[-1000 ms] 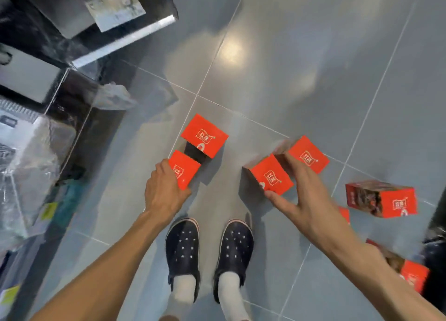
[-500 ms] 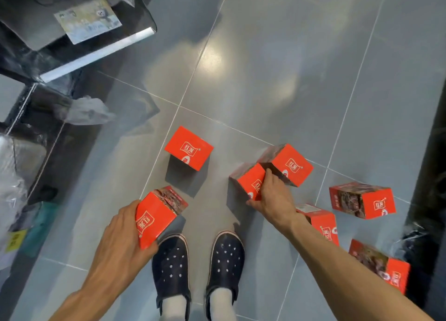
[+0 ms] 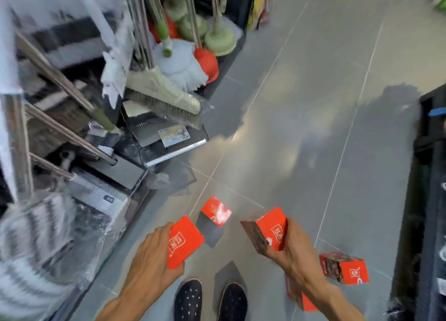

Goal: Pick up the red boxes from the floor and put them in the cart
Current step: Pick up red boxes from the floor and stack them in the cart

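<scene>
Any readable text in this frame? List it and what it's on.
Nothing reads clearly.
Box in left hand: box carries a white logo with characters, too blurred to read.
Box in right hand: box has the same logo, blurred.
Floor box at right: small logo, too small.
Floor box ahead: logo washed out by glare.
Card on dustpan: print unreadable.

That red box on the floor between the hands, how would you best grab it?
From above: the box stands alone on the floor with its red top up. Put fingers on two opposite side faces, free all round.
</scene>
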### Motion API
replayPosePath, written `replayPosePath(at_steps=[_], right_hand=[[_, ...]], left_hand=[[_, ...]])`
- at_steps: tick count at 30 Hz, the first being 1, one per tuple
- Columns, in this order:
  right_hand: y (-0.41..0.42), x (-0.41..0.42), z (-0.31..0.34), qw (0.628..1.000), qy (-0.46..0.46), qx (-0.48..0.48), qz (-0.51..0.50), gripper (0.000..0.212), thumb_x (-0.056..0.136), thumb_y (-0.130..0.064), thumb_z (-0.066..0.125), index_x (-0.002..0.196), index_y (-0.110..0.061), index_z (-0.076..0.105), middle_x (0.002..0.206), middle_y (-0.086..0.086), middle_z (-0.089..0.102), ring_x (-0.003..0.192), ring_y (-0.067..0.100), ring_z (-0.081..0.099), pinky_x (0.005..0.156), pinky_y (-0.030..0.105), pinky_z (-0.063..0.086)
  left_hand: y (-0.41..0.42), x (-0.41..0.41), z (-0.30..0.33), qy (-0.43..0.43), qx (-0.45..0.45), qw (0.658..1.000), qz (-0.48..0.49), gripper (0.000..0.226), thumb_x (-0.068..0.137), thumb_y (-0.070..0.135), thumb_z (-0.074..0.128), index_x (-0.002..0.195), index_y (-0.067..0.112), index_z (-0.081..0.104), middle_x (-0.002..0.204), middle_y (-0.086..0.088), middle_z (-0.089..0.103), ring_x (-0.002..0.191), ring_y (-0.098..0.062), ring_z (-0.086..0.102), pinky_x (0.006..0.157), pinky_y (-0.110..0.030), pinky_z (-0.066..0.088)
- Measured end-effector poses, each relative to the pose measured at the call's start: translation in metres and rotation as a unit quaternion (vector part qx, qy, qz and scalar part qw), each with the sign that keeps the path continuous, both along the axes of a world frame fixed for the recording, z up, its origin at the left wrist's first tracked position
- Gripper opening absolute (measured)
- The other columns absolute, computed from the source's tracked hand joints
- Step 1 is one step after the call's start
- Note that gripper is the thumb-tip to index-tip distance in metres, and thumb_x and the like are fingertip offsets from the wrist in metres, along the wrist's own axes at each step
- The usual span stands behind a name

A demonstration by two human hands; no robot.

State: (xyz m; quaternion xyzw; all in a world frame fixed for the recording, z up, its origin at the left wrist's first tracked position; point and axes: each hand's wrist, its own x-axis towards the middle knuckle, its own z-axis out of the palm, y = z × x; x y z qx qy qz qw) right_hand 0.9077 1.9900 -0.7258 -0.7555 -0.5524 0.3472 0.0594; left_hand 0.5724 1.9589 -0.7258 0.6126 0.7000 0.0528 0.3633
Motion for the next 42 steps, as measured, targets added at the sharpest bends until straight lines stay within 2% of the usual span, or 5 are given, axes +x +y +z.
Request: replayPosePath(at_steps=[3,10,21,31,42], right_hand=[[0.025,-0.019,0.119,0.998,0.004,0.043,0.039,0.060,0.062,-0.082,0.055,0.103,-0.039,0.043,0.091,-0.015,0.059,0.081,0.008,0.059,0.071,0.033,0.051],[0.053,-0.058,0.374,0.978,-0.019,0.148,0.145,0.078,0.063,-0.086,0.041,0.119,-0.033,0.045,0.105,-0.011,0.054,0.096,0.015,0.056,0.079,0.034,0.047],[0.025,-0.139,0.583,0.893,0.012,0.191,0.407,0.089,0.054,-0.087,0.052,0.121,-0.030,0.043,0.106,-0.007,0.054,0.100,0.022,0.059,0.079,0.036,0.047],[-0.134,-0.331,0.633,0.653,0.082,0.242,0.713,0.081,0.068,-0.059,0.069,0.137,-0.029,0.040,0.121,-0.004,0.058,0.112,0.019,0.059,0.086,0.032,0.045],[-0.515,-0.469,0.679,0.372,0.173,0.198,0.890,0.052,0.066,-0.053,0.071,0.109,-0.034,0.048,0.097,-0.010,0.058,0.085,0.016,0.059,0.067,0.035,0.047]], left_hand=[[0.022,-0.003,0.085,0.008,0.055,0.998,-0.015,0.068,0.061,0.037,0.067,0.126,0.032,0.046,0.106,0.012,0.056,0.099,-0.018,0.057,0.075,-0.029,0.041],[0.039,-0.021,0.302,0.022,0.163,0.986,0.021,0.081,0.062,0.092,0.053,0.126,0.044,0.040,0.108,0.021,0.051,0.103,-0.009,0.053,0.085,-0.034,0.046],[-0.117,-0.067,0.506,0.075,0.203,0.955,0.202,0.089,0.060,0.062,0.063,0.140,0.034,0.035,0.118,0.011,0.049,0.113,-0.014,0.050,0.093,-0.034,0.045],[-0.407,-0.083,0.594,0.143,0.197,0.824,0.511,0.082,0.061,0.078,0.063,0.126,0.030,0.047,0.114,0.007,0.061,0.104,-0.016,0.060,0.086,-0.033,0.049],[-0.784,-0.019,0.640,0.225,0.135,0.618,0.741,0.097,0.055,0.065,0.059,0.140,0.021,0.042,0.127,-0.003,0.054,0.119,-0.025,0.049,0.097,-0.041,0.045]])
